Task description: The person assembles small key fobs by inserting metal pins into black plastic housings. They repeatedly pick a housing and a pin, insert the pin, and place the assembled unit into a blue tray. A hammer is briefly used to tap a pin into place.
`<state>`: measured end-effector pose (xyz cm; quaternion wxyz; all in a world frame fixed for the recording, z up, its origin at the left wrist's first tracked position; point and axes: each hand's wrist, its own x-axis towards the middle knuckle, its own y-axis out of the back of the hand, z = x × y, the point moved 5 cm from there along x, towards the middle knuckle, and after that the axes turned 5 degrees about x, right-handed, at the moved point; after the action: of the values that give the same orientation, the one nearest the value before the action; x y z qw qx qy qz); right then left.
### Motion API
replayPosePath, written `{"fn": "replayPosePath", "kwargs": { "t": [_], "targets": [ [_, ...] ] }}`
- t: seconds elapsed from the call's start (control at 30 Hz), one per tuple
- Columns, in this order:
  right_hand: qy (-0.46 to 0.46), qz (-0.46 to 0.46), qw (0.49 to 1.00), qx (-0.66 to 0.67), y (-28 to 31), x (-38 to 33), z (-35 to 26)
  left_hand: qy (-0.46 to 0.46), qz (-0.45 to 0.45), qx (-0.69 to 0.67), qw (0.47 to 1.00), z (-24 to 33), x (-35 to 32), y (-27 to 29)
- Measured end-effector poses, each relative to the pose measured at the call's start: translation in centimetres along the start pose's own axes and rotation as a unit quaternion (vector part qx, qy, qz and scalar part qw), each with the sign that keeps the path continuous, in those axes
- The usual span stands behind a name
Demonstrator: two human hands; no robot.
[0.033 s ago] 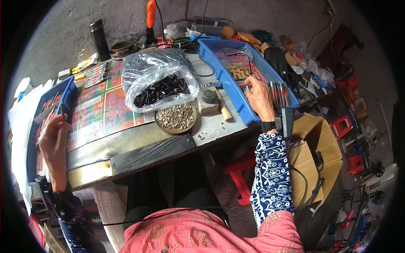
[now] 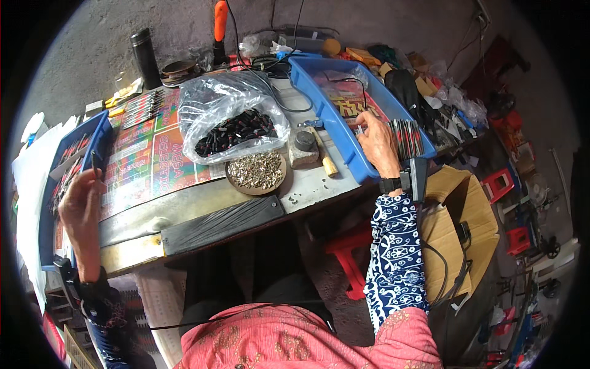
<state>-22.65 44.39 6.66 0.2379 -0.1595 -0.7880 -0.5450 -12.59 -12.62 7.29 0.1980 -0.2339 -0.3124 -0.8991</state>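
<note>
My left hand is raised over the left blue tray. Its thumb and fingers pinch a slim dark piece that points upward and is too small to name. My right hand reaches into the right blue tray, its fingertips drawn together. Whatever they hold, if anything, is hidden. Beside that hand lies a row of slim metal rods with red and black parts. A clear plastic bag of small black pieces and a round dish of small brassy metal parts lie between my hands.
A stone block and a wooden-handled tool sit beside the dish. Farther back are a black flask, an orange-handled tool and loose cables. More slim rods lie on printed sheets. An open cardboard box stands at the right.
My left hand has shifted slightly to the right, and the slim dark piece in it shows more plainly. My right hand has stayed in place.
</note>
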Motion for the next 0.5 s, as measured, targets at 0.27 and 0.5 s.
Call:
{"fn": "replayPosePath", "kwargs": {
  "t": [0.27,0.5],
  "targets": [
    [-0.076,-0.017,0.997,-0.007,1.1,-1.2,-0.8,0.068,-0.041,-0.131,0.988,4.6,-4.0,-2.7],
    [-0.03,0.091,0.981,0.169,5.1,-2.6,-7.8,0.052,-0.078,-0.141,0.986,7.8,-5.9,-3.5]
  ]
}}
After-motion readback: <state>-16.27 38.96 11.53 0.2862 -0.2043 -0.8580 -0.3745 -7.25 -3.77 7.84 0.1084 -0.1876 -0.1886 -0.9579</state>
